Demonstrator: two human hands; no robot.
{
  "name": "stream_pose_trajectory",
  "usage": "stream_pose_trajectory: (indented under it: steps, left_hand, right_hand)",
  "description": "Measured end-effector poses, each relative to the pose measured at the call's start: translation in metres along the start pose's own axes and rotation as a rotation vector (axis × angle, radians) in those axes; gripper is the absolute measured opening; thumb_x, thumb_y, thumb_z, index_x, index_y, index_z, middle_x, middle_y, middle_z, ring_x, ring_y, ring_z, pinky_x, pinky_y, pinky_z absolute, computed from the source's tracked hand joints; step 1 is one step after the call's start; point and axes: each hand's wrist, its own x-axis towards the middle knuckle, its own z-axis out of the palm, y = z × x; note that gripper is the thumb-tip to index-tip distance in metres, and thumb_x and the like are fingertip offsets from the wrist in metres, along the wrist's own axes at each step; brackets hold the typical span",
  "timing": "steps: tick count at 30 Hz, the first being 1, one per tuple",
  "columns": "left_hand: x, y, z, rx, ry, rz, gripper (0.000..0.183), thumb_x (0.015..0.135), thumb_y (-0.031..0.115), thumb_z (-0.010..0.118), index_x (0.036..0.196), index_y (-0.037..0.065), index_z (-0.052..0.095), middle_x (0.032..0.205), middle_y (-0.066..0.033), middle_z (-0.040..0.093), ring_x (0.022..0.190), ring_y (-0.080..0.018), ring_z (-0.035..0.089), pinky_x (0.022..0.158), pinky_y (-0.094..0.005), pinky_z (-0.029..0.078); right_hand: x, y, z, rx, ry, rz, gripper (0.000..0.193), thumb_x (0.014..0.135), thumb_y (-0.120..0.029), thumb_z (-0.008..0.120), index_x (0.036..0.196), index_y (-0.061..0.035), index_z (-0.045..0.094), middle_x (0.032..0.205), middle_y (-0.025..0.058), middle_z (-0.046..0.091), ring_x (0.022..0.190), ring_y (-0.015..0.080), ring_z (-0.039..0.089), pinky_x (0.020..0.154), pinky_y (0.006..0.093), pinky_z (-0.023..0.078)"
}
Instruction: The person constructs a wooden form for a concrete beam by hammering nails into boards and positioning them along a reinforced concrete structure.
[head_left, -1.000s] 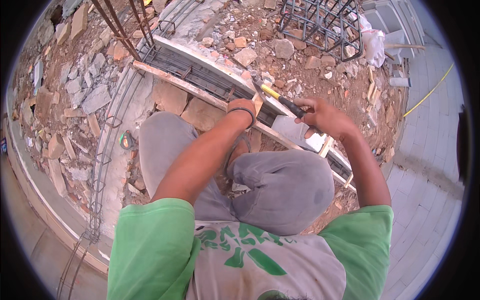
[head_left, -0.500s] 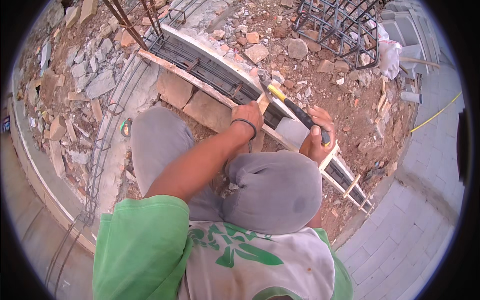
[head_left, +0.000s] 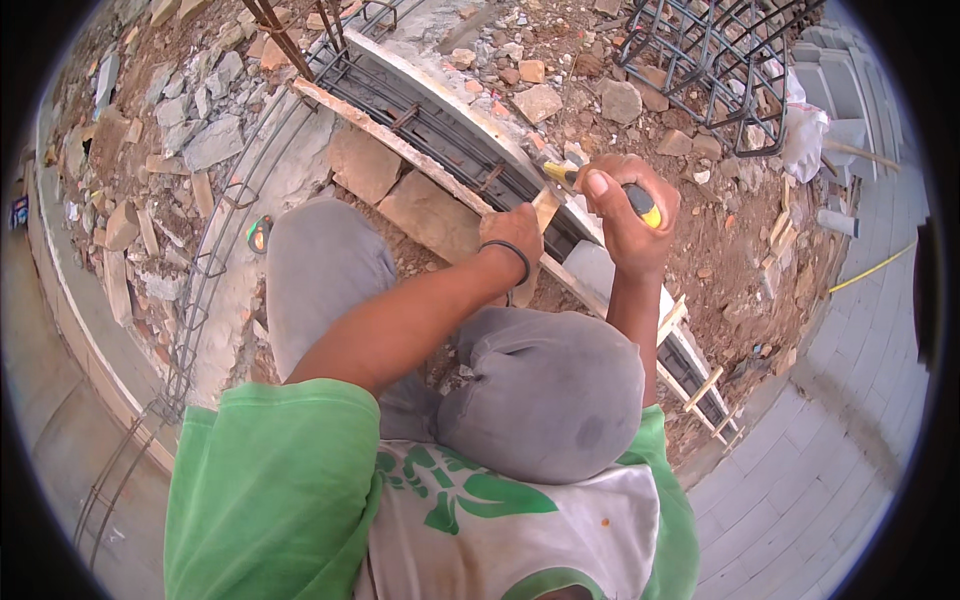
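My right hand [head_left: 630, 208] is wrapped round a hammer [head_left: 559, 173] with a yellow and black handle. The handle's butt sticks out past my palm, and its head lies near the far board, too small to make out well. With closed fingers my left hand [head_left: 513, 236] grips a short wooden strip [head_left: 546, 207] laid across the formwork [head_left: 400, 160]. This formwork is a long narrow trough of two boards, and steel rebar [head_left: 455, 158] runs inside it. A grey flat piece [head_left: 590, 268] sits in the trough below my right hand.
Broken bricks and rubble [head_left: 215, 140] cover the ground on both sides. A rebar cage [head_left: 705, 65] lies at the far right, next to a white sack [head_left: 803, 138]. A tape measure [head_left: 259, 234] rests left of my knee. Large stone blocks [head_left: 430, 212] line the near board.
My right hand has risen and turned over the hammer's handle, now further from my body. My left hand stays on the wooden strip. The whole view has shifted slightly.
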Motion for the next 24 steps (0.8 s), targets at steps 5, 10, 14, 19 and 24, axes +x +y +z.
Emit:
stream_pose_trajectory:
  steps: [5, 10, 14, 19, 24]
  left_hand:
    - [0.0, -0.001, 0.008, 0.073, 0.039, 0.066, 0.032, 0.091, 0.029, 0.053, 0.099, -0.001, 0.058, 0.092, -0.0146, 0.066, 0.081, -0.0294, 0.07, 0.073, -0.0424, 0.054]
    - [-0.005, 0.003, -0.008, -0.008, 0.008, 0.017, 0.027, 0.088, 0.027, 0.056, 0.1, 0.003, 0.059, 0.093, -0.0134, 0.066, 0.081, -0.0266, 0.07, 0.072, -0.04, 0.054]
    - [-0.01, 0.011, -0.019, 0.046, -0.048, -0.019, 0.023, 0.088, 0.025, 0.056, 0.099, 0.005, 0.059, 0.093, -0.011, 0.066, 0.083, -0.025, 0.07, 0.069, -0.0377, 0.054]
    - [-0.008, 0.015, -0.008, 0.253, -0.05, 0.031, 0.022, 0.088, 0.021, 0.056, 0.099, 0.006, 0.065, 0.098, -0.0093, 0.061, 0.084, -0.0248, 0.069, 0.063, -0.0414, 0.052]
    - [-0.003, 0.012, -0.006, 0.235, -0.058, 0.025, 0.024, 0.087, 0.021, 0.057, 0.101, 0.005, 0.067, 0.1, -0.0103, 0.059, 0.084, -0.0251, 0.068, 0.059, -0.0422, 0.051]
  right_hand:
    - [0.019, -0.001, 0.006, -0.067, -0.167, -0.012, 0.019, 0.083, -0.008, 0.069, 0.071, 0.0001, 0.058, 0.067, 0.004, 0.06, 0.061, 0.009, 0.052, 0.056, 0.0252, 0.041]
    - [0.048, -0.009, 0.021, -0.237, -0.287, 0.198, 0.024, 0.083, -0.02, 0.073, 0.072, -0.0025, 0.061, 0.063, 0.0016, 0.057, 0.06, 0.0085, 0.05, 0.056, 0.0257, 0.04]
    - [0.043, -0.005, 0.027, -0.281, -0.25, 0.152, 0.024, 0.083, -0.019, 0.072, 0.069, -0.0024, 0.061, 0.061, 0.0004, 0.056, 0.06, 0.0075, 0.049, 0.056, 0.0243, 0.039]
    - [0.072, -0.008, 0.029, -0.102, -0.12, 0.339, 0.029, 0.086, -0.018, 0.068, 0.064, -0.0025, 0.057, 0.059, -0.0022, 0.052, 0.056, 0.0054, 0.045, 0.052, 0.0241, 0.035]
    - [0.047, -0.002, 0.025, -0.269, -0.194, 0.154, 0.026, 0.084, -0.019, 0.07, 0.069, -0.0021, 0.058, 0.06, -0.0007, 0.051, 0.058, 0.0068, 0.044, 0.054, 0.0246, 0.037]
